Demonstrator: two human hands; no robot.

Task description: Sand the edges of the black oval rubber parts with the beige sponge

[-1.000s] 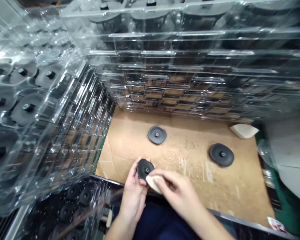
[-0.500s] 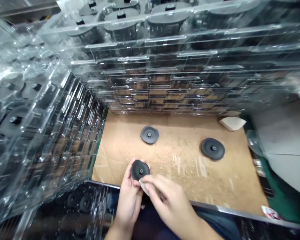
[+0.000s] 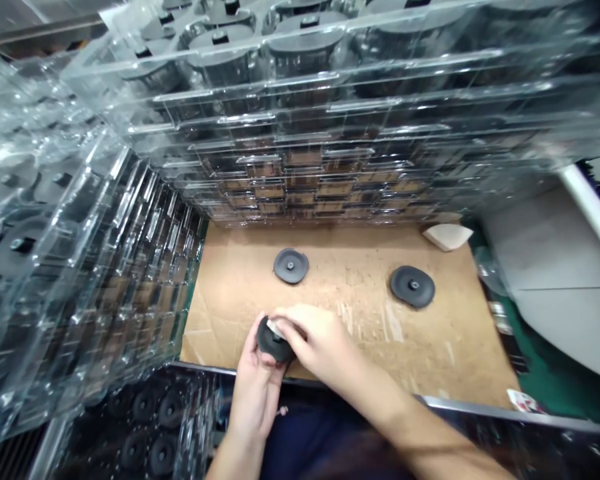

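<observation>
My left hand [image 3: 257, 377] is closed around the edge of a round black disc [image 3: 275, 347] with a raised hub, holding it above the cardboard's front edge. My right hand [image 3: 313, 337] pinches a small whitish piece [image 3: 276, 328] against the upper face of that disc, near the hub. Fingers cover most of the whitish piece, so its material cannot be made out. On the cardboard [image 3: 350, 267] lie two similar black discs: one disc [image 3: 291, 266] beyond my hands, another disc [image 3: 413, 287] further right.
Tall stacks of clear plastic trays rise behind [image 3: 300, 133] and at the left [image 3: 130, 220], with black discs in their upper trays. Another tray with discs [image 3: 145, 427] sits low at front left. A pale wedge-shaped piece [image 3: 449, 237] lies at back right, beside a grey panel [image 3: 570, 280].
My right hand has moved up and left, bringing the whitish piece from the disc's near edge onto its upper face. The disc in my left hand has tilted slightly. The view has shifted a little.
</observation>
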